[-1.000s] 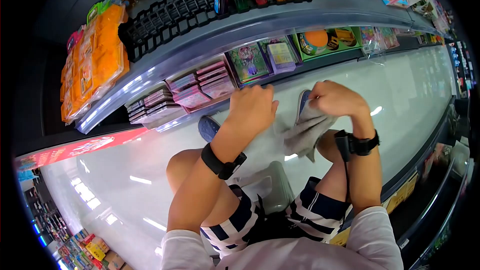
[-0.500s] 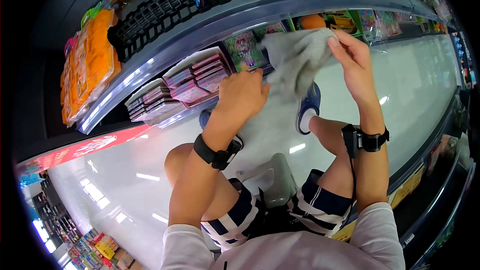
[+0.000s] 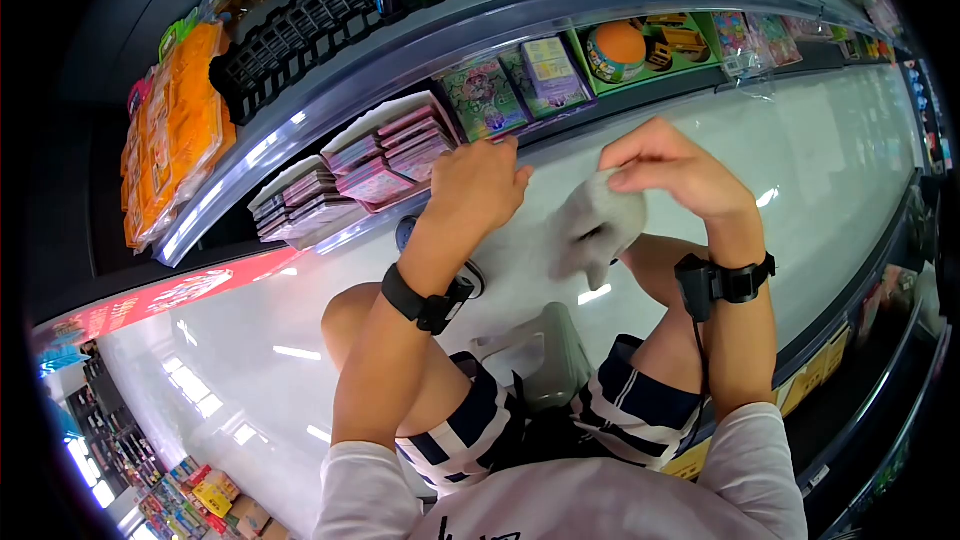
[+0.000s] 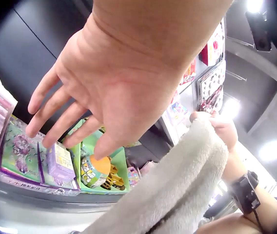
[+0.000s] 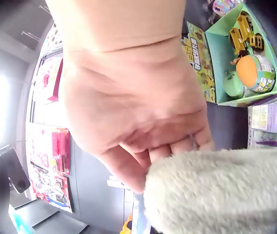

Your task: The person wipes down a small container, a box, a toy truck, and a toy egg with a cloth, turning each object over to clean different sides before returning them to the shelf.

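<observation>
Head cam: I've R hand [image 3: 685,175] clamping thumb + fingers on the grey cloth [image 3: 612,215], which hangs at 8 o'clock from it — lower end's blurred, prob. folded. L hand [image 3: 475,188] is at R's 9 o'clock; L wrist cam shows fingers straight, apart — pink packs [image 3: 413,150] approx. 10 o'clock from it.

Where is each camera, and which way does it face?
Head: worn on the head, looking forward and down at shelf, left hand, right hand, legs.
Left wrist: worn there, facing past left hand to shelf; right hand pinching cloth shows.
Right wrist: worn there, facing past right hand to cloth, green box.
Both wrist views share cloth and green box.
</observation>
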Tool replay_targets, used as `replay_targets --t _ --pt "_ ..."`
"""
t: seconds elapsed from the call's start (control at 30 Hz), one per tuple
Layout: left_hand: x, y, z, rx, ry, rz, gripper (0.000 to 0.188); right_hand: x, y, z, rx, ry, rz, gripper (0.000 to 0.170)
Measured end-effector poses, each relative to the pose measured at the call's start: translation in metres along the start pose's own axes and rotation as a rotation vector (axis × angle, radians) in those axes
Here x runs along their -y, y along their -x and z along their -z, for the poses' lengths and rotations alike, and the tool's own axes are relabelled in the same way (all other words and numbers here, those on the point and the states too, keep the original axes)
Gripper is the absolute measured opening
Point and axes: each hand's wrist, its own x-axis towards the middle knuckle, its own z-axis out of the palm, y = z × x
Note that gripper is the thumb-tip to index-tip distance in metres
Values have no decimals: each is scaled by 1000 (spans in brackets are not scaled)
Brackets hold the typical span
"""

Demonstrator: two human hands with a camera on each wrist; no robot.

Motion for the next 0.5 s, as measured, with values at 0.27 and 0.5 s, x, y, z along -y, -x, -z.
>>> replay_targets --t 0.27,0.5 --pt "5 -13 -18 140 578 -244 40 2 -6 -12 327 95 -2 29" --pt "-25 -3 7 519 1484 -216 48 5 -6 -4 -90 -412 292 13"
